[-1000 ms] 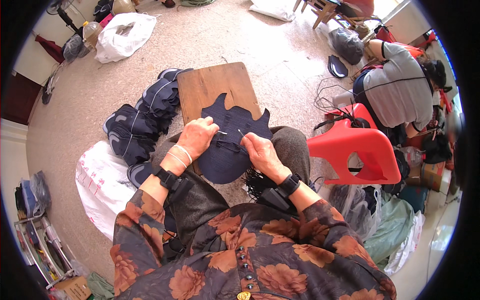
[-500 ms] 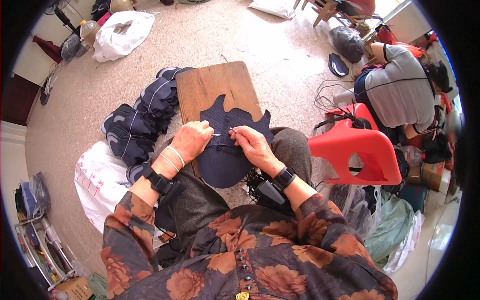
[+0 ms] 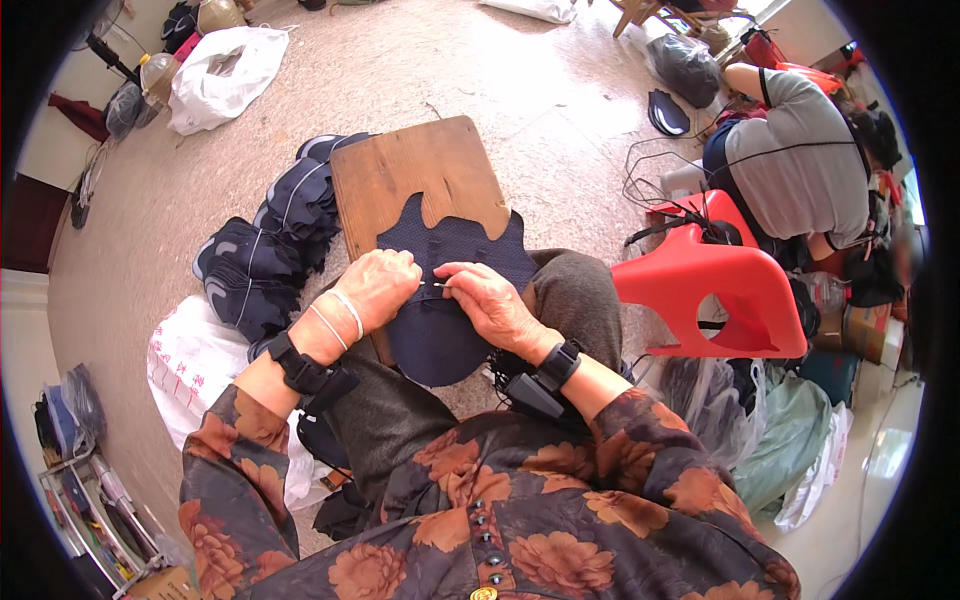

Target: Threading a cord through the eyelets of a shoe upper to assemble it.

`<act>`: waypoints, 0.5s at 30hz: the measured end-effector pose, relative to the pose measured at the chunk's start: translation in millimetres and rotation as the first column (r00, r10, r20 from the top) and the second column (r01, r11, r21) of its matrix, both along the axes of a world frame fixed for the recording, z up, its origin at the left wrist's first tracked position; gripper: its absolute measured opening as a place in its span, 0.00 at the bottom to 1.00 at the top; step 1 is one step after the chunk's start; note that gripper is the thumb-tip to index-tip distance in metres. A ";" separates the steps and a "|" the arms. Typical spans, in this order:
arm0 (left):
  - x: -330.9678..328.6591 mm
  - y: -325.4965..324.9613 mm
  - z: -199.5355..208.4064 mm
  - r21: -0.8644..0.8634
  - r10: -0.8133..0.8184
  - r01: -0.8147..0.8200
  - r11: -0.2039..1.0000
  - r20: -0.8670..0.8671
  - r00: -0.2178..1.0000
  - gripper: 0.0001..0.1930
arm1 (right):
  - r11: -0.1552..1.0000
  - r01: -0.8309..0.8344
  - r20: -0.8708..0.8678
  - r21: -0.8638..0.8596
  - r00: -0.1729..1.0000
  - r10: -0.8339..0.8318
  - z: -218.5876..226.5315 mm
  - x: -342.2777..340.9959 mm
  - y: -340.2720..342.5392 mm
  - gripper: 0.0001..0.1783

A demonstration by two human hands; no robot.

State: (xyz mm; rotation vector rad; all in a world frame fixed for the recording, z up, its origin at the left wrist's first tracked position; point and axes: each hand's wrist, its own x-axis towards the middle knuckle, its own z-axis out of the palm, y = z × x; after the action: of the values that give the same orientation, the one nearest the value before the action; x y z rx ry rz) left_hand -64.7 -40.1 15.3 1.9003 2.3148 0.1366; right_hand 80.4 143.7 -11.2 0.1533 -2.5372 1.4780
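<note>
- The dark blue fabric piece (image 3: 440, 320) lies on the person's lap, and its upper part rests on a wooden board (image 3: 410, 175) that leans away from the knees. Its long axis runs from the person's body outward, toward the board.
- The left hand (image 3: 378, 288) is closed over the left edge of the fabric piece, with the fingers curled and pressed together on it.
- The right hand (image 3: 490, 300) pinches something thin between thumb and first finger, most likely a needle (image 3: 437, 285); it is too small to be sure. The other fingers rest on the fabric.
- The pinch point sits between the two hands, in the upper middle of the fabric, so both hands are almost equally near to it. The right fingertips point toward the left hand, across the long axis of the piece.
- Compared with the earlier frames, the two hands are now closer together, nearly touching at the needle. The left hand has closed more over the edge, and the fabric piece has stayed in the same place on the lap.
- To the left on the floor is a pile of similar dark pieces (image 3: 265, 250). To the right is a red plastic stool (image 3: 725, 285), and behind it another person (image 3: 800, 160) sits bent over.
</note>
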 end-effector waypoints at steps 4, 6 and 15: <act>-2.1 6.2 -2.0 -0.022 0.030 -0.029 0.999 0.031 0.999 0.04 | 0.999 0.001 -0.059 0.050 0.998 0.002 -1.3 -0.3 1.7 0.09; 1.3 5.1 -6.0 0.049 0.068 -0.082 0.995 0.239 0.969 0.03 | 0.999 -0.003 -0.047 0.038 0.999 0.005 -2.3 0.4 1.5 0.09; 19.7 0.1 -5.5 0.272 0.246 -0.345 0.898 0.339 0.908 0.05 | 0.994 0.001 -0.011 -0.109 1.000 -0.002 -2.6 -1.1 5.0 0.07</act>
State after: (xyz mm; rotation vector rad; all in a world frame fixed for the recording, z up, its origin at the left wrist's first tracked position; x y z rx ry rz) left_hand -45.1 -40.0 9.8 1.4886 2.4630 0.8313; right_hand 79.2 148.7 -13.8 0.1429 -2.4402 1.6052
